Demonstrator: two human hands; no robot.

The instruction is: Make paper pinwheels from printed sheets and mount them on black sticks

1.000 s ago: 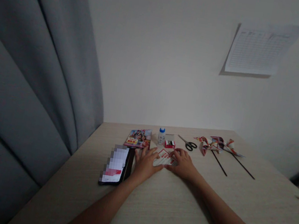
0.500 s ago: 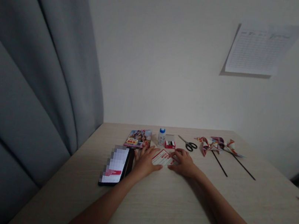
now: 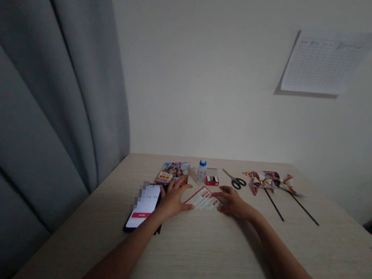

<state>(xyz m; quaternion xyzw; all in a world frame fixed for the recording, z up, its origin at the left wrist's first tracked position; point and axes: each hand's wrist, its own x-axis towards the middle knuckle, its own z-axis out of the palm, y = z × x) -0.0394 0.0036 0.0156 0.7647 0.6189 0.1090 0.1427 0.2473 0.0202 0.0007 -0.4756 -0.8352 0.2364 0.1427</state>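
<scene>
A white printed card or folded paper (image 3: 202, 200) with a red border and red labels lies flat on the table between my hands. My left hand (image 3: 174, 199) is spread at its left side, thumb stretched toward the card's lower left corner and fingertips near the printed picture pack behind. On the right, my right hand (image 3: 234, 204) rests with index finger and thumb apart at the card's right edge, fingertips touching or just over it. Whether the left thumb touches the card, I cannot tell.
A phone (image 3: 144, 205) with a lit screen lies left of my forearm. Behind stand a glossy picture pack (image 3: 174, 171), a blue-capped bottle (image 3: 201, 172), a small red box (image 3: 212, 180) and scissors (image 3: 235, 180). Two paper pinwheels (image 3: 264, 183) on black sticks lie to the right.
My left hand has shifted left, away from the card, and its fingers are more spread. My right hand has moved slightly right, so more of the card shows.
</scene>
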